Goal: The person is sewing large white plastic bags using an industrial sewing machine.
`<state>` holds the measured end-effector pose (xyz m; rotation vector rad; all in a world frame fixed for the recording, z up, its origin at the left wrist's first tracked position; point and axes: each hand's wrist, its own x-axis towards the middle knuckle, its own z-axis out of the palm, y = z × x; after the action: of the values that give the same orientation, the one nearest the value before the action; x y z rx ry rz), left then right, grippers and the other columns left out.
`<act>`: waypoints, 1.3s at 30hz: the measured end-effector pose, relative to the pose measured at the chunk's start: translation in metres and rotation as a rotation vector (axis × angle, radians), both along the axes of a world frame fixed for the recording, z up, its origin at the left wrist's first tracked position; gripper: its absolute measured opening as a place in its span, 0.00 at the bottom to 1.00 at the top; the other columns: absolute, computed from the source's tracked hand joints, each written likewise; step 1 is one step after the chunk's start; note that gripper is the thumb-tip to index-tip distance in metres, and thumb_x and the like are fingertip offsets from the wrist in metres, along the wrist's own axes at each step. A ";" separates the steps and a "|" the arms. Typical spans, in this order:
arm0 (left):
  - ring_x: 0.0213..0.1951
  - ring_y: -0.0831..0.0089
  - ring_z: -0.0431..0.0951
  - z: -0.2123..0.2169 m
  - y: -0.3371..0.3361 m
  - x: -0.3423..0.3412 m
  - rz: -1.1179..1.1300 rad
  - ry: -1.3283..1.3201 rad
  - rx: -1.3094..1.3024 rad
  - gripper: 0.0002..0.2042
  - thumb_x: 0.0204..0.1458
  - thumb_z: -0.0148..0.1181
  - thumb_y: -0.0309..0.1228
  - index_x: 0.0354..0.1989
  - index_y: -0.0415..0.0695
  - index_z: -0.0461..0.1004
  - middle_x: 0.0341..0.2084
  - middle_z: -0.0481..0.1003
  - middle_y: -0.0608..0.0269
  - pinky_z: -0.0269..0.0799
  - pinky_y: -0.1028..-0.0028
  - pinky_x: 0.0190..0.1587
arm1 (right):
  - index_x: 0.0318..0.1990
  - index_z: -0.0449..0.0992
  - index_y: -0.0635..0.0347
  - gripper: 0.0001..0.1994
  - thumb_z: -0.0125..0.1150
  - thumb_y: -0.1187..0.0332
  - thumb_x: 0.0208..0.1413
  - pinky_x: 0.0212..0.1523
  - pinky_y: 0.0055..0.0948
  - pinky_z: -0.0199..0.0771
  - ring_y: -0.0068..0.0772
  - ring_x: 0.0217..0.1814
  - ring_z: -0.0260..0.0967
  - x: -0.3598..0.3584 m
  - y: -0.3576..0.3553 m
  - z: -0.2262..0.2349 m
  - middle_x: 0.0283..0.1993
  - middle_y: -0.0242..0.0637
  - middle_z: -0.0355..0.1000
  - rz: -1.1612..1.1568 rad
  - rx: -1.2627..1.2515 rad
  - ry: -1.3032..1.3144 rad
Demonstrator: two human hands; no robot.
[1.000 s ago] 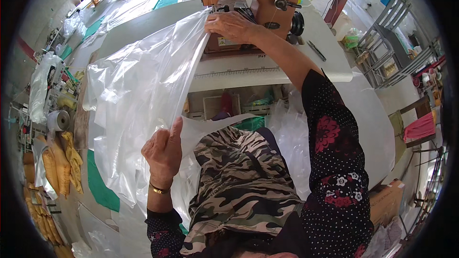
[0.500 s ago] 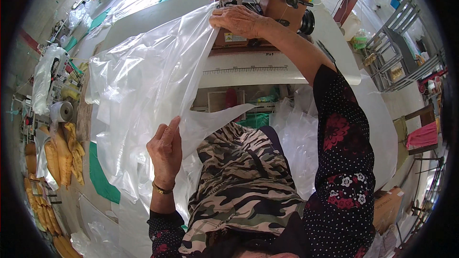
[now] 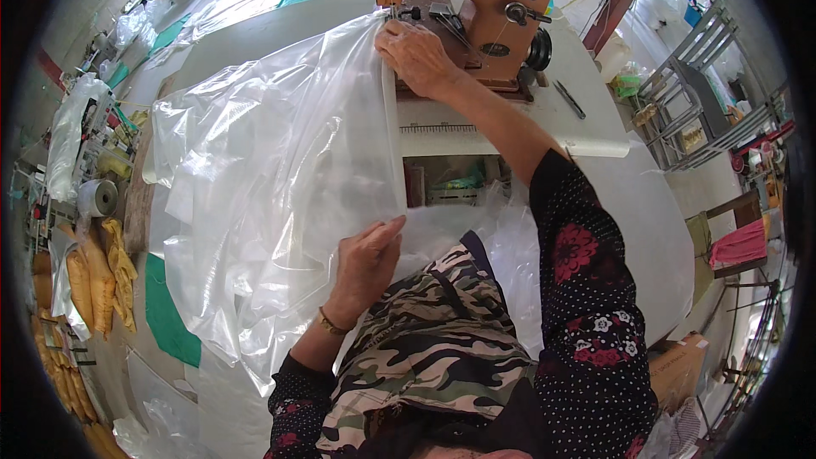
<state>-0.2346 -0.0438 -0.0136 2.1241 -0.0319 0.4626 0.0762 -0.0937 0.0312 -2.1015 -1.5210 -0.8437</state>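
A large clear plastic sheet [image 3: 272,178] drapes from the brown sewing machine [image 3: 476,8] down to my lap. My right hand [image 3: 416,55] presses the sheet's edge flat at the machine's needle area. My left hand [image 3: 365,263] grips the same edge lower down, near my lap, holding it taut between the two hands. My camouflage-patterned trousers [image 3: 425,348] show below.
The machine stands on a white table [image 3: 476,132] with a ruler strip along its front edge and a pen [image 3: 569,99] to the right. Yellow bundles [image 3: 93,276] and a tape roll [image 3: 98,197] lie at the left. Metal racks [image 3: 697,93] stand at the right.
My right hand stays at the machine. My left hand has shifted along the plastic edge, closer to my lap, and the sheet now hangs straighter between the hands.
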 end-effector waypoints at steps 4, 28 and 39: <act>0.23 0.56 0.75 -0.006 0.001 0.002 -0.009 -0.001 0.035 0.14 0.50 0.56 0.18 0.46 0.39 0.75 0.24 0.73 0.52 0.70 0.67 0.26 | 0.40 0.72 0.59 0.07 0.55 0.69 0.56 0.51 0.39 0.67 0.43 0.48 0.68 -0.011 -0.012 -0.018 0.44 0.38 0.70 -0.073 0.144 -0.012; 0.20 0.62 0.72 -0.008 -0.011 0.027 -0.047 -0.016 0.062 0.13 0.46 0.57 0.16 0.42 0.39 0.77 0.19 0.69 0.56 0.69 0.69 0.25 | 0.48 0.73 0.50 0.17 0.61 0.68 0.48 0.65 0.63 0.42 0.35 0.62 0.61 -0.011 -0.004 -0.056 0.55 0.30 0.67 -0.211 0.292 -0.154; 0.19 0.66 0.72 0.005 -0.016 0.045 0.055 -0.063 0.148 0.13 0.46 0.57 0.15 0.41 0.39 0.77 0.19 0.70 0.56 0.69 0.72 0.26 | 0.47 0.73 0.47 0.18 0.63 0.69 0.47 0.66 0.57 0.42 0.34 0.62 0.61 -0.007 -0.008 -0.058 0.54 0.29 0.68 -0.199 0.390 -0.131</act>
<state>-0.1900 -0.0597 -0.0083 2.2591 -0.0448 0.5747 0.0687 -0.1021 -0.0266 -1.9539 -1.1044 -1.2579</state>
